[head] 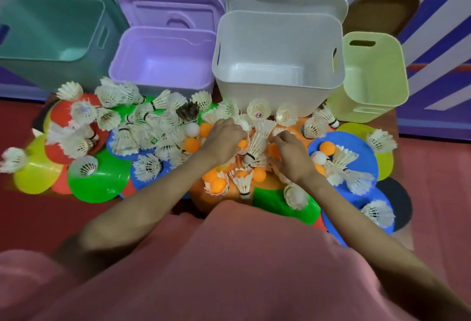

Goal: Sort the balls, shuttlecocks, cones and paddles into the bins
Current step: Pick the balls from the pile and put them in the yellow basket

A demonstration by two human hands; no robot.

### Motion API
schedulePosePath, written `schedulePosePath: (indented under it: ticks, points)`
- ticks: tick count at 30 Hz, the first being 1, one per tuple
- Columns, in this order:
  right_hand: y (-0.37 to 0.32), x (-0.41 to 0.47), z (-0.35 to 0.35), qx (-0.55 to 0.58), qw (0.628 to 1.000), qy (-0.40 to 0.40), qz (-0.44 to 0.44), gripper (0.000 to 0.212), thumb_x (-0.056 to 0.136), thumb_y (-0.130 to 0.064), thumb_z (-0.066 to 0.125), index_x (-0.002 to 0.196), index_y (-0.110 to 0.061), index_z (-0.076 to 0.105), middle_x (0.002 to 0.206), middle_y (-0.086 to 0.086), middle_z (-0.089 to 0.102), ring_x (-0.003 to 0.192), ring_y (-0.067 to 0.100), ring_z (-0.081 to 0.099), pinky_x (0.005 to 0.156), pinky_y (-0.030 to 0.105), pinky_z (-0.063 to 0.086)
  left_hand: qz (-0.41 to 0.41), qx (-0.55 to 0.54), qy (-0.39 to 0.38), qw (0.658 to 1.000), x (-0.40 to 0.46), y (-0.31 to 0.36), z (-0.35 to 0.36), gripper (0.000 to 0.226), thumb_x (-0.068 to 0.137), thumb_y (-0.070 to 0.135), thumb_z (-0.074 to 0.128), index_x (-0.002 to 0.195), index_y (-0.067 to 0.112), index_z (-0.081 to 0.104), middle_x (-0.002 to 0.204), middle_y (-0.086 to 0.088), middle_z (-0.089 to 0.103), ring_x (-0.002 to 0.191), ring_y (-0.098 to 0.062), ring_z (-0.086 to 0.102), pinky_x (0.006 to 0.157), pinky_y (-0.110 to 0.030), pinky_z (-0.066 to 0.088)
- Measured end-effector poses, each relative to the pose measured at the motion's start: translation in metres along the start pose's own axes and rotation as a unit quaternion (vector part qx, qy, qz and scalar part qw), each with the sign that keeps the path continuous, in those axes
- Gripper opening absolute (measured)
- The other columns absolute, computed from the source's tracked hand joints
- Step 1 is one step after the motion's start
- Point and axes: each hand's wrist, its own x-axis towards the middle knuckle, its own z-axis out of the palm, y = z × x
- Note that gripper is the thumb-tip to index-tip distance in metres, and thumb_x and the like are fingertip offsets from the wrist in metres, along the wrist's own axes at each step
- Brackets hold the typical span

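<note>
While both hands dig into the pile's middle, I see my left hand (224,139) curled over balls (191,143), and my right hand (290,147) pinching a shuttlecock (257,142); I cannot tell what the left grasps. Shuttlecocks cover flat cones (102,183) across the floor (438,167). Along the far edge stand teal (51,65), purple (163,76), white (277,83) and green (369,101) bins.

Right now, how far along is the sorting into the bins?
Barely started. The teal bin, purple bin, white bin and green bin all look empty. Both hands are in the middle of the pile: the left hand and the right hand are curled among shuttlecocks and orange balls; what each grips is unclear. The flat cones and everything else remain on the floor.
</note>
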Motion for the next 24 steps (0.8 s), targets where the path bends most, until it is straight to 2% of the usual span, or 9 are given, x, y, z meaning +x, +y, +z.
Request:
schedulePosePath:
  ticks: [3, 8, 10, 14, 18, 22, 24]
  points:
    - [0.001, 0.004, 0.002, -0.008, 1.0, -0.001, -0.008, 0.045, 0.077, -0.005, 0.067, 0.12, -0.001, 0.056, 0.112, 0.02, 0.052, 0.097, 0.037, 0.05, 0.074, 0.04, 0.041, 0.003, 0.027, -0.012, 1.0, 0.005, -0.001, 0.004, 0.027, 0.085, 0.011, 0.061, 0.112, 0.012, 0.064, 0.111, -0.005, 0.064, 0.108, -0.025, 0.046, 0.087, -0.033, 0.028]
    - [0.007, 0.012, 0.009, -0.035, 0.999, 0.009, -0.028, 0.027, 0.068, 0.0, 0.071, 0.092, 0.002, 0.061, 0.096, 0.02, 0.052, 0.085, 0.035, 0.05, 0.063, 0.039, 0.045, 0.024, 0.067, -0.011, 0.997, 0.011, -0.004, 0.013, 0.018, 0.074, 0.007, 0.071, 0.091, 0.008, 0.07, 0.09, -0.009, 0.065, 0.094, -0.029, 0.054, 0.08, -0.037, 0.036]
    - [0.008, 0.014, 0.01, -0.028, 0.999, 0.014, -0.043, 0.024, 0.065, 0.003, 0.071, 0.088, 0.004, 0.062, 0.095, 0.022, 0.053, 0.083, 0.037, 0.051, 0.061, 0.039, 0.045, 0.027, 0.075, -0.019, 0.997, 0.013, -0.005, 0.012, 0.017, 0.079, 0.012, 0.068, 0.096, 0.008, 0.069, 0.094, -0.009, 0.064, 0.098, -0.028, 0.051, 0.083, -0.036, 0.033]
    - [0.015, 0.015, 0.008, -0.024, 0.998, 0.026, -0.051, 0.03, 0.066, -0.002, 0.075, 0.093, 0.003, 0.064, 0.102, 0.022, 0.054, 0.084, 0.037, 0.053, 0.064, 0.04, 0.048, 0.022, 0.077, -0.053, 0.995, 0.016, -0.007, 0.0, 0.03, 0.087, 0.027, 0.061, 0.112, 0.012, 0.062, 0.112, -0.005, 0.058, 0.111, -0.024, 0.043, 0.091, -0.034, 0.027]
    - [0.024, 0.005, -0.011, 0.093, 0.993, 0.065, -0.028, 0.04, 0.072, -0.015, 0.076, 0.108, -0.003, 0.063, 0.12, 0.017, 0.051, 0.099, 0.036, 0.054, 0.079, 0.041, 0.05, 0.007, 0.038, -0.01, 0.999, 0.015, -0.009, -0.027, 0.034, 0.086, 0.031, 0.064, 0.115, 0.014, 0.061, 0.114, -0.004, 0.058, 0.112, -0.023, 0.044, 0.094, -0.035, 0.029]
    - [0.052, -0.01, -0.039, 0.203, 0.965, 0.166, 0.01, 0.037, 0.08, -0.018, 0.071, 0.113, -0.008, 0.057, 0.116, 0.008, 0.057, 0.1, 0.026, 0.056, 0.077, 0.04, 0.05, 0.02, -0.086, 0.04, 0.995, 0.033, 0.007, -0.053, 0.04, 0.084, 0.035, 0.069, 0.118, 0.017, 0.062, 0.116, -0.002, 0.06, 0.111, -0.022, 0.047, 0.094, -0.036, 0.032]
    - [0.075, -0.015, -0.054, 0.239, 0.941, 0.233, 0.06, 0.034, 0.083, -0.02, 0.069, 0.114, -0.01, 0.056, 0.11, 0.005, 0.061, 0.095, 0.02, 0.057, 0.076, 0.031, 0.047, 0.049, -0.157, 0.069, 0.984, 0.052, 0.026, -0.062, 0.036, 0.083, 0.032, 0.071, 0.114, 0.016, 0.064, 0.111, -0.003, 0.063, 0.106, -0.021, 0.051, 0.092, -0.036, 0.038]
